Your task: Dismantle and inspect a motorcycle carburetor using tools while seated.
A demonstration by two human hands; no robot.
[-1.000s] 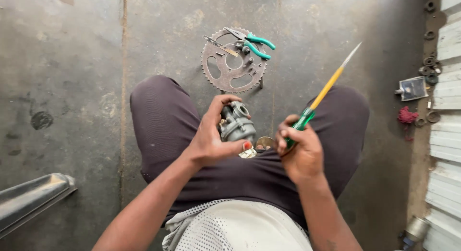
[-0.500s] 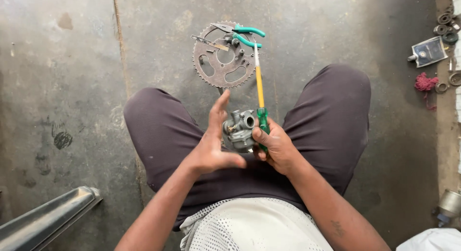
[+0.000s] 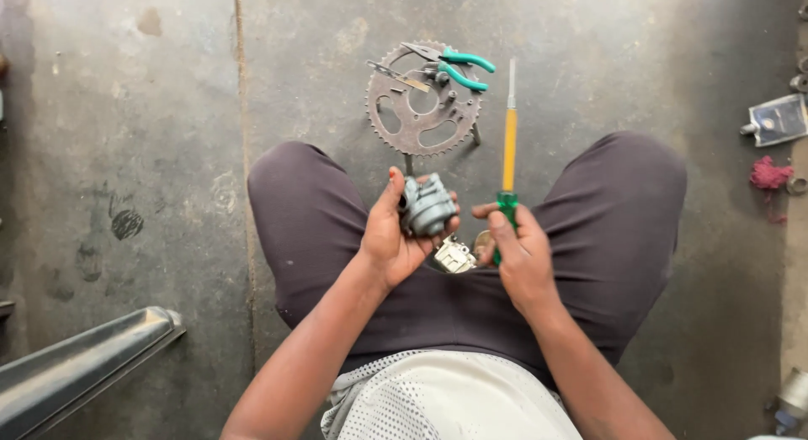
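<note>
Presently my left hand (image 3: 389,238) is closed around a grey metal engine part (image 3: 427,206), held above my lap. My right hand (image 3: 518,250) grips a green-and-yellow screwdriver (image 3: 508,154), shaft pointing away from me. Beyond my knees, on the concrete floor (image 3: 126,112), a sprocket (image 3: 422,112) lies under teal-handled pliers (image 3: 454,67).

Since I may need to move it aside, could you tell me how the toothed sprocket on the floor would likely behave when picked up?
The sprocket looks like flat metal plate, so probably stiff and fairly heavy for its size. It lies flat on the concrete floor, so it should slide, not roll. The green-handled pliers rest on it and would likely slip off if it is lifted.
</note>
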